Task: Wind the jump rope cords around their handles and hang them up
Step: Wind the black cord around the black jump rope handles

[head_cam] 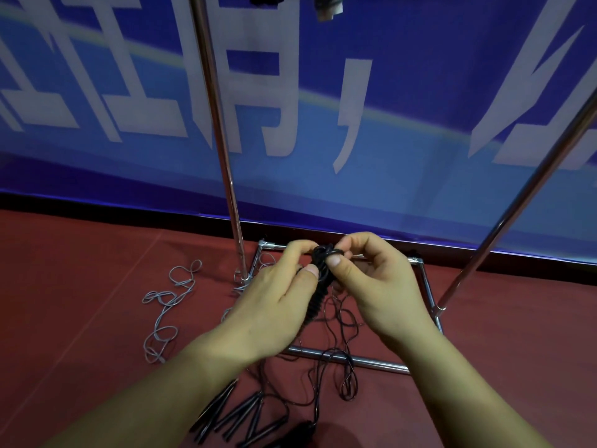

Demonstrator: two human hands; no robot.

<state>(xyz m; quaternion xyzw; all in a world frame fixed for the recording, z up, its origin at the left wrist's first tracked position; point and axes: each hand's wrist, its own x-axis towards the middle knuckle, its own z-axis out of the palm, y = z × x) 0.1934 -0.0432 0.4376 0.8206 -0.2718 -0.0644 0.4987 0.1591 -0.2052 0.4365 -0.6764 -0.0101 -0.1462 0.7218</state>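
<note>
My left hand point(277, 292) and my right hand point(378, 286) together hold a black jump rope handle bundle point(318, 299) with black cord wound around it, above the red floor. The left thumb and fingers grip its upper part. The right thumb and forefinger pinch a loop of the black cord point(328, 252) at the top end. On the floor below lie several loose black handles point(239, 415) and tangled black cord point(342, 360). A grey cord point(164, 312) lies in loops at the left.
A chrome rack stands in front of me, with an upright pole point(223, 150), a slanted pole point(504, 218) and a floor frame point(349, 358). Dark items point(326, 6) hang at the top edge. A blue banner point(420, 124) covers the wall behind.
</note>
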